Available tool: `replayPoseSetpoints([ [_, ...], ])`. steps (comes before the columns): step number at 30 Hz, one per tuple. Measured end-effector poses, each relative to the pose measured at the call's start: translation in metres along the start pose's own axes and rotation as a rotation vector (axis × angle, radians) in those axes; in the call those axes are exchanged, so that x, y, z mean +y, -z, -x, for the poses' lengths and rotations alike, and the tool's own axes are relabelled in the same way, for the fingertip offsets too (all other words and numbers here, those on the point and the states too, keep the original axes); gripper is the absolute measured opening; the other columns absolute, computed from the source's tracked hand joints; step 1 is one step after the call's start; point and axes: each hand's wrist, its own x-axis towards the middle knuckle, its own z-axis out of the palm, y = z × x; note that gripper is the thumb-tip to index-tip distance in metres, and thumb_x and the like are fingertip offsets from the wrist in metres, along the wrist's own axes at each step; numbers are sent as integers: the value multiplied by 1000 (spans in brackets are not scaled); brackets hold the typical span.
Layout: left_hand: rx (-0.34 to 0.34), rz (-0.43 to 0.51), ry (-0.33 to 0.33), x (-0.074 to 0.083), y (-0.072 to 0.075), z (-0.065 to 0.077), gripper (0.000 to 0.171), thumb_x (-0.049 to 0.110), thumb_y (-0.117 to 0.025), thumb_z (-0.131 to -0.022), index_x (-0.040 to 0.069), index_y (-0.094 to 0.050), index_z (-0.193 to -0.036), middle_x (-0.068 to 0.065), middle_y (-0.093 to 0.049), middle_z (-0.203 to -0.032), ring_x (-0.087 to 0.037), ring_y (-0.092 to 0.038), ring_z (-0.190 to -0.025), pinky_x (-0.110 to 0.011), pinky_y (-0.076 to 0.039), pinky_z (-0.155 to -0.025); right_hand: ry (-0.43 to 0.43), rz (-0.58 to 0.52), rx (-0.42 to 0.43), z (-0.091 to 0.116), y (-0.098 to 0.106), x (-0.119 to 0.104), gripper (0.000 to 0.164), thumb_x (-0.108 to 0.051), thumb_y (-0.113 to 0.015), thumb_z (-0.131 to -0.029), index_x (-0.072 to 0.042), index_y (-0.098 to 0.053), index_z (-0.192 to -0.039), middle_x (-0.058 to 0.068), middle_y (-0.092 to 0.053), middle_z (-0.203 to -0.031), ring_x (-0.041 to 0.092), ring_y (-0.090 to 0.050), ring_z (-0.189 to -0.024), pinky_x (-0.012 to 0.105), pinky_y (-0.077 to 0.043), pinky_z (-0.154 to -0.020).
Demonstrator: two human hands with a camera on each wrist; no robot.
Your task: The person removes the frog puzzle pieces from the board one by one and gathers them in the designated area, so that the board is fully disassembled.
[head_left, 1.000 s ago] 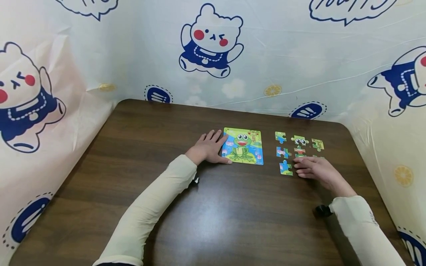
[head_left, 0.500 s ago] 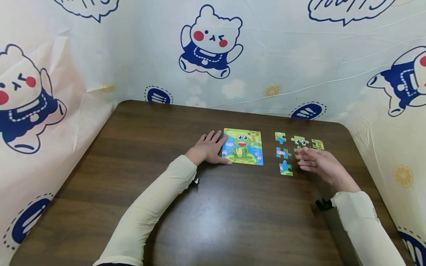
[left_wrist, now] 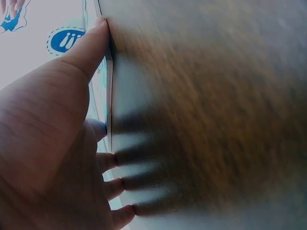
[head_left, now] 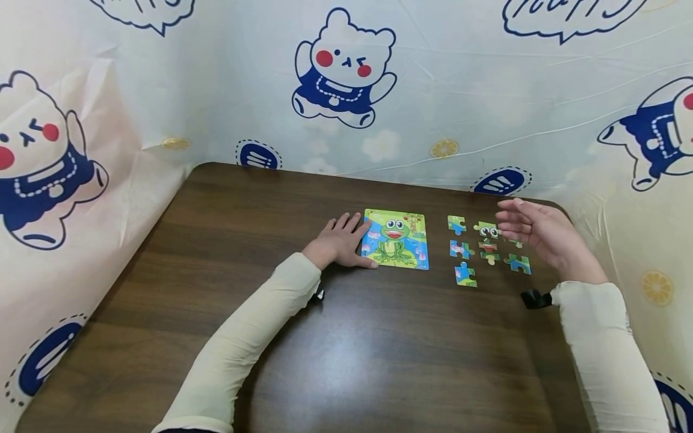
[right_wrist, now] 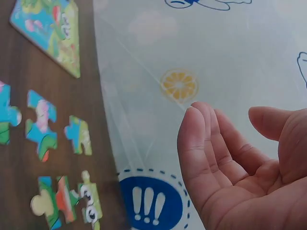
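My left hand (head_left: pixel 339 242) lies spread on the table, thumb and index finger at the left edge of a square frog picture board (head_left: pixel 394 239). In the left wrist view the fingertips of that hand (left_wrist: pixel 45 134) meet the tabletop and the board's edge. My right hand (head_left: pixel 544 237) is raised over the right side of the loose jigsaw pieces. Its fingers are loosely bent, and the right wrist view shows nothing between thumb and fingers. A piece with the frog's eyes (head_left: pixel 488 231) lies beside the fingertips. Part of the right-hand column is hidden beneath the hand.
Left-column pieces include a top one (head_left: pixel 456 225), a middle one (head_left: pixel 461 249) and a bottom one (head_left: pixel 465 275). A green-and-red pair (head_left: pixel 489 253) and a blue-green piece (head_left: pixel 518 264) lie further right. A printed curtain (head_left: pixel 346 150) rises behind the brown table (head_left: pixel 281 204).
My right hand has lifted off the lower middle pieces and moved back and to the right, uncovering them and the lower right piece. My left hand and the board have stayed put.
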Motion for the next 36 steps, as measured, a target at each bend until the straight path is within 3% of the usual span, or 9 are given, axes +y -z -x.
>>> replayPoseSetpoints([
  [10, -8, 2, -6, 2, -1, 0, 108, 80, -54, -87, 27, -2, -165, -7, 3, -173, -32, 3, -160, -53, -8, -128, -16, -9, -81, -25, -39, -1, 28, -40, -55, -104, -20, -70, -117, -6, -75, -101, 10, -73, -91, 24, -60, -82],
  [18, -7, -16, -7, 2, 1, 0, 107, 80, -53, -87, 27, -1, -165, -6, 4, -173, -32, 3, -160, -53, -8, -128, -22, 126, -83, -43, -80, -4, 52, -43, -49, -106, -5, -53, -140, -7, -72, -104, 10, -72, -94, 26, -59, -87],
  [27, -14, -12, -18, 0, -1, 2, 107, 79, -52, -88, 25, -1, -165, -8, 4, -173, -32, 4, -160, -53, -7, -128, -52, 90, -111, -62, -113, -1, 45, -41, -50, -107, -8, -58, -136, -1, -72, -107, 11, -71, -93, 28, -59, -88],
  [33, -16, -13, -17, -2, -1, 3, 107, 80, -52, -88, 26, -1, -165, -7, 5, -173, -32, 5, -160, -54, -6, -128, -34, 99, -147, -70, -127, -1, 41, -37, -48, -108, -8, -59, -134, -5, -72, -101, 8, -71, -89, 25, -59, -85],
  [36, -14, -16, -10, -1, 0, 2, 108, 80, -51, -88, 26, 0, -165, -7, 5, -173, -32, 4, -160, -54, -7, -128, -37, 128, -147, -74, -133, 2, 42, -38, -46, -109, -8, -58, -136, -4, -71, -104, 9, -70, -92, 28, -58, -92],
])
